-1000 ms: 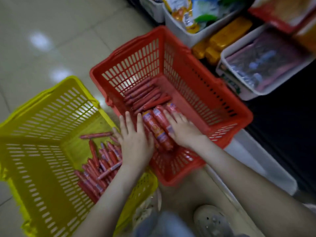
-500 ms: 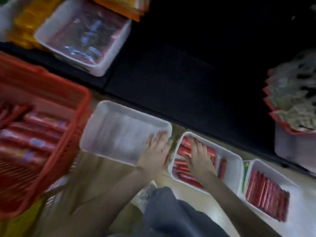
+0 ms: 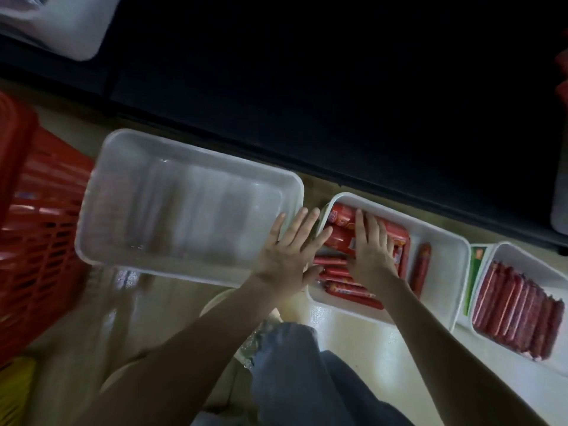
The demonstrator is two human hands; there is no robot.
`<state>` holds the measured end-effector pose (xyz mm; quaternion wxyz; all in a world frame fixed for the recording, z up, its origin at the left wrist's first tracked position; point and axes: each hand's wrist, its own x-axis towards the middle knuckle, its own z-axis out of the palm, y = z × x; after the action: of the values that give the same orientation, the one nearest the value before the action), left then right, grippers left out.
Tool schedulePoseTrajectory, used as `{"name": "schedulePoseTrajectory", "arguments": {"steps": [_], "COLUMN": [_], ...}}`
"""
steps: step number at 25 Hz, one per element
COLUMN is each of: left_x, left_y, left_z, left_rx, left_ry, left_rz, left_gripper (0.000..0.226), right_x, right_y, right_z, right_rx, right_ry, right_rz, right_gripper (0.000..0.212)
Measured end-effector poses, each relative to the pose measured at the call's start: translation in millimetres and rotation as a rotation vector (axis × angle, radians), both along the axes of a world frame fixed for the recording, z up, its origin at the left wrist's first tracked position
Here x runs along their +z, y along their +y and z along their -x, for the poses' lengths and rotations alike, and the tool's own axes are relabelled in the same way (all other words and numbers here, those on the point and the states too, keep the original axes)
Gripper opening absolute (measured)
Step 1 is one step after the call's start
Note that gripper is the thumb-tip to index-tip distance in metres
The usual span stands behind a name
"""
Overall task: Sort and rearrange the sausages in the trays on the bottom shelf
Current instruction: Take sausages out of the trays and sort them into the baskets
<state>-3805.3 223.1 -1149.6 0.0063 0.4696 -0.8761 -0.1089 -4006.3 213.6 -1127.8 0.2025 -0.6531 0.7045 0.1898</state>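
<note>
Red plastic mesh of a basket sits well to the left of your left grip. That grip lies released, with fingers straight and spread, on the near right corner of an empty white tray. Just to its right, your right grip is released too, palm flat on the packed red sausages in the middle tray. One loose sausage lies just right of that grip in the same tray. Farther right, a third tray holds a neat row of darker sausages.
</note>
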Motion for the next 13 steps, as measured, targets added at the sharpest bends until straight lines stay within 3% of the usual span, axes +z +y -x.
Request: {"name": "schedulePoseTrajectory", "arguments": {"steps": [7, 13], "left_x": [9, 15], "left_y": [0, 3], "left_z": [-15, -30], "left_rx": [0.026, 0.063], "left_ry": [0.008, 0.035], "left_rz": [0.084, 0.123], "left_gripper": [0.067, 0.068], "right_x": [-6, -7], "right_y": [-17, -22], "right_z": [5, 19], "right_rx": [0.041, 0.107], "right_ry": [-0.034, -0.121], "right_rz": [-0.076, -0.153], "right_gripper": [0.110, 0.070]}}
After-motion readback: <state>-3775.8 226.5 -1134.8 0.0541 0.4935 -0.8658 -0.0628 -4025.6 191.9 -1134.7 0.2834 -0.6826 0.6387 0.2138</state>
